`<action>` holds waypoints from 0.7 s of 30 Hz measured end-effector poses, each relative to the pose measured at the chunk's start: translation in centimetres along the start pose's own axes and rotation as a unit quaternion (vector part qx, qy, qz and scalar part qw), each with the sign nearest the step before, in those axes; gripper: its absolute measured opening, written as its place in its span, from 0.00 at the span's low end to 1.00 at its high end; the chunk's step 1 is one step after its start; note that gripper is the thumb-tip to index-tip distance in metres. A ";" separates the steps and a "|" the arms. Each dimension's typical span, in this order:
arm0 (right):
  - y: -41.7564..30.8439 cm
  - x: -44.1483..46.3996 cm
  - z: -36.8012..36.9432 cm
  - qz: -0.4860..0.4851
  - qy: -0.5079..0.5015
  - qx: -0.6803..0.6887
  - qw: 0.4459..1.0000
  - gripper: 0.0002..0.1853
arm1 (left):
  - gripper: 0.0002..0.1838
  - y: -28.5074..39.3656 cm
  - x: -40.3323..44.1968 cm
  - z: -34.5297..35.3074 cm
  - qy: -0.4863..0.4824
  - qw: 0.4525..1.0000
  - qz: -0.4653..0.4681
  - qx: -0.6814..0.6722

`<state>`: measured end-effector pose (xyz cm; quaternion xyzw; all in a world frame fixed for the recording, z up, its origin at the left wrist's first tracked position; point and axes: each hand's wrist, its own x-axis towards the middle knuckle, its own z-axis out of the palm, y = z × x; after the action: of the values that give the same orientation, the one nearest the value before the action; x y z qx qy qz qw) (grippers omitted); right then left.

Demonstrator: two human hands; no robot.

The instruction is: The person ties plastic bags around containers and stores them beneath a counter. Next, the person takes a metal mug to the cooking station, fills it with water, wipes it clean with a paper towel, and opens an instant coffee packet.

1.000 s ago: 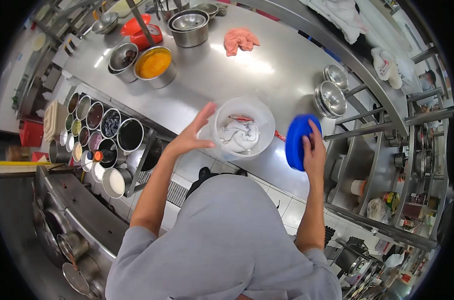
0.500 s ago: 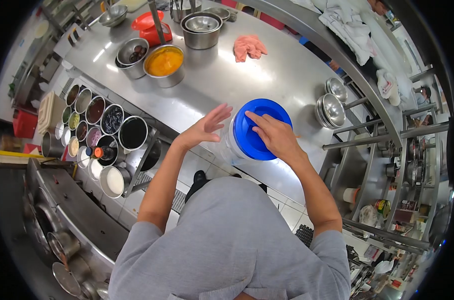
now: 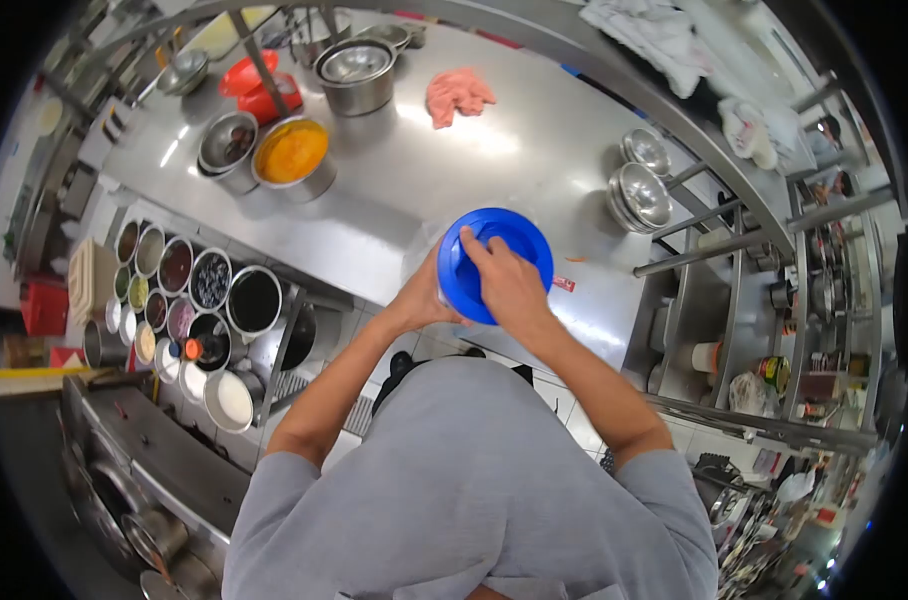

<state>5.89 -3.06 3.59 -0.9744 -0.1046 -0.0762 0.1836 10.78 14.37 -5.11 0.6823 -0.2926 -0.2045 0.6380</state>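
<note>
Steel table [image 3: 544,165]: tub [image 3: 421,238] near the edge closest to the person. Lid [image 3: 519,238] over the tub's mouth; whether seated, cannot tell. Left hand [image 3: 424,297] curved against the tub's side, fingers partly hidden, grip unclear. Right hand [image 3: 511,287] half spread, two fingers extended onto the lid. Judgement: brace the tub, level the lid, press evenly all round.

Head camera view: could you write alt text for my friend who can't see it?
A person's right hand rests on a blue lid over a translucent tub, left hand at the tub's side, at a steel table. A pink cloth and a pot with orange contents sit farther back.
</note>
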 end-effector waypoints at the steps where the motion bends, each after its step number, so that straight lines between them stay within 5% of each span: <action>1: -0.3 0.1 0.1 0.013 0.013 0.006 1.000 0.28 | 0.81 -0.1 0.1 0.0 0.000 1.000 -0.012 0.005; 4: 0.1 -0.2 0.7 0.037 0.046 0.041 0.997 0.24 | 0.80 -0.2 0.0 0.3 0.009 0.999 -0.025 0.026; 7: 1.3 -0.9 -1.8 -0.045 0.059 0.156 0.985 0.28 | 0.76 0.8 0.5 0.3 -0.006 1.000 -0.005 0.021; 12: 4.1 -3.4 -5.5 -0.172 0.018 0.034 0.984 0.37 | 0.70 0.3 -0.3 -0.7 -0.002 0.999 -0.026 0.039; 14: 4.5 -4.2 -2.9 -0.164 0.053 -0.014 0.985 0.33 | 0.69 -1.6 -0.3 -0.3 0.013 0.997 -0.031 0.063; 17: 0.5 -5.4 1.1 -0.020 0.159 -0.045 0.986 0.30 | 0.66 -1.4 0.0 -0.1 0.024 0.998 -0.001 0.054; 21: 2.1 -4.6 -0.4 0.000 0.222 0.074 0.972 0.28 | 0.61 1.0 -0.2 -1.8 -0.035 0.977 0.009 0.210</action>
<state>1.90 -5.89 2.36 -0.9171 -0.0667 -0.2824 0.2735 11.68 15.88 -3.99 0.7908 -0.3573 -0.1571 0.4716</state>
